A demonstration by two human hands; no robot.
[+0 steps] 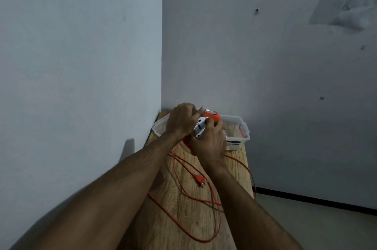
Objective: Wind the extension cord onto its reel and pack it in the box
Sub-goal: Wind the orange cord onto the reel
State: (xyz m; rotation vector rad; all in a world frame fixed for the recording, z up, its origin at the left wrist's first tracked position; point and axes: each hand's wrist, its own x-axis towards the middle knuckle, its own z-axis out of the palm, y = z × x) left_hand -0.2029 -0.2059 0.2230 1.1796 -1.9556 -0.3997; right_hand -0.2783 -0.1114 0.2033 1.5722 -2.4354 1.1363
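1. Forearms enter from 6 o'clock and converge on the reel (212,116) above the far end of the table (189,215).
2. Left hand (182,120): fingers curled over the reel's upper left, thumb extended along its top edge.
3. Right hand (210,141): fingers curled round the reel's lower right, pressed together; fingertips touch the white socket face (199,127).
4. Reel held tilted, just in front of the clear box (237,127), which sits at 12 o'clock on the table against the wall.
5. Orange cord (195,200) lies in loose loops on the table at 6 o'clock of the reel; one loop hangs over the right edge.
6. Plug (200,180) rests on the table among the loops.
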